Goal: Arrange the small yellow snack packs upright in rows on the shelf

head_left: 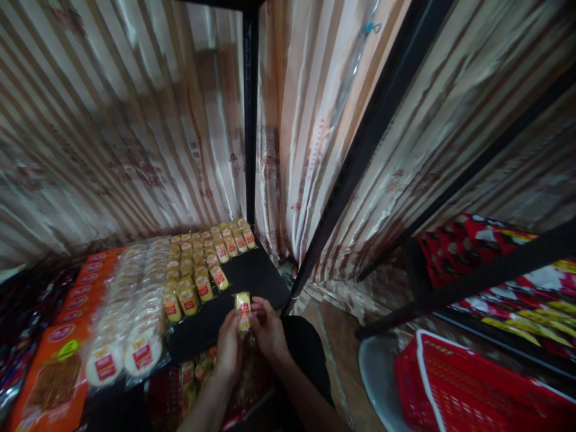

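To your left, rows of yellow packets (204, 287) sit on the black shelf (258, 273); your left hand (229, 343) is nearer them, your right hand (270, 333) beyond, fingers curled, together pinching one wrapped packet (243, 307), long axis pointing away from you.

- Pretty dim overall, kinda murky. The curtain (310, 114) is the brightest bit, shiny streaks down its folds; can't tell if light's coming through it or just hitting it.
- Soft dark shadow band across its upper left.
- Posts (250, 120) are near-black, and the left-edge wrappers (24, 336) sink into the gloom with a few glints.
- Mild glare on the clear bags (135, 288).
- Hands (272, 336) and pack (243, 307) are soft, label print's mush.
- Wide-lens stretch toward the edges; basket (477, 384) looks smeared, corners darken.
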Motion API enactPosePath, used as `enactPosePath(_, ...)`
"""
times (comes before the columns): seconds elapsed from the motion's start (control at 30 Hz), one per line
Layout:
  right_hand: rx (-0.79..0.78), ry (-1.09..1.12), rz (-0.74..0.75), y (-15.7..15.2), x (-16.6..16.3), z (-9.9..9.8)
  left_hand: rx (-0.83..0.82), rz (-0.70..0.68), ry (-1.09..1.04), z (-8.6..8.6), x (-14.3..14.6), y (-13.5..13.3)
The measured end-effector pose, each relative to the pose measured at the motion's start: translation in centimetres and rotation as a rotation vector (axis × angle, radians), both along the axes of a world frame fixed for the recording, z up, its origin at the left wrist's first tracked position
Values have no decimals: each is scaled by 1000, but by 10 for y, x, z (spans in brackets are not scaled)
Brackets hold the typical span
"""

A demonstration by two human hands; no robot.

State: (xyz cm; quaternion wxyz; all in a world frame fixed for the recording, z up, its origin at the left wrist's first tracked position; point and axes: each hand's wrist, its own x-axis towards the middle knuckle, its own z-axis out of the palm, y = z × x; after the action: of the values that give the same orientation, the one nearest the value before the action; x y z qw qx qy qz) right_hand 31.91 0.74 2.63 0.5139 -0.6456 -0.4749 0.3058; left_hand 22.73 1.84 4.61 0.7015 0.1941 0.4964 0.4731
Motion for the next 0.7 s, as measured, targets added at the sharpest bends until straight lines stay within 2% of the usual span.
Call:
enactPosePath(0.1,51,-242,52,7,13,7,-5,-81,102,3,1,12)
enactPosePath(0.17,103,-475,158,11,22,17,7,-208,195,6,-1,23)
enactPosePath(0.23,120,-627,308,15,30,27,33,-391,291,13,-4,36)
enactPosePath(0.3,108,-679,426,19,36,33,89,-544,384,23,-6,50)
enactPosePath(0.37,83,-677,449,24,41,34,149,-590,463,33,-7,63)
enactPosePath(0.47,47,-636,337,34,46,27,164,-504,493,42,-4,77)
enactPosePath(0.53,36,-569,232,43,48,18,171,-427,440,40,-1,82)
enactPosePath(0.6,28,-447,119,53,48,8,205,-330,406,31,3,85)
enactPosePath(0.7,13,-244,20,71,44,-8,257,-180,475,11,8,86)
